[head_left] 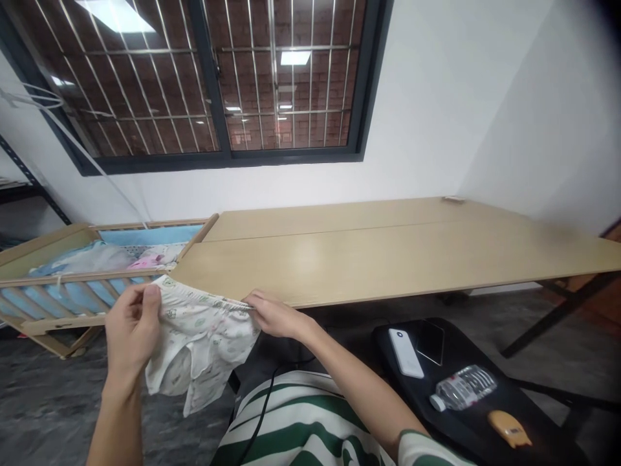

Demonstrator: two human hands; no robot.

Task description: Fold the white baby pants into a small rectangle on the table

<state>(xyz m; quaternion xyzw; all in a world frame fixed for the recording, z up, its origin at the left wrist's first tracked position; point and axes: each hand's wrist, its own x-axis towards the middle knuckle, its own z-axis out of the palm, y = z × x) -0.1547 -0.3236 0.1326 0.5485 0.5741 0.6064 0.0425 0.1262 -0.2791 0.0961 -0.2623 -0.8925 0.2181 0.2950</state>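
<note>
A small pair of white baby shorts [204, 330] with a faint green print hangs between my two hands, its elastic waistband stretched along the top. My left hand [133, 327] pinches the waistband at one end, thumb pressed against the fingers. At the other end, my right hand [272, 315] grips the waistband with closed fingers. The legs of the shorts dangle below, over the dark floor. Just beyond the cloth lies the near edge of the wooden table [349, 259].
A wooden crib [29, 285] with blue lining and bedding stands at the left. On a black chair seat [412, 401] at the right lie a white phone [406, 353], a dark phone [431, 342], a plastic bottle [466, 387] and an orange-yellow object [509, 428]. A dark cable [264, 408] crosses my striped shirt.
</note>
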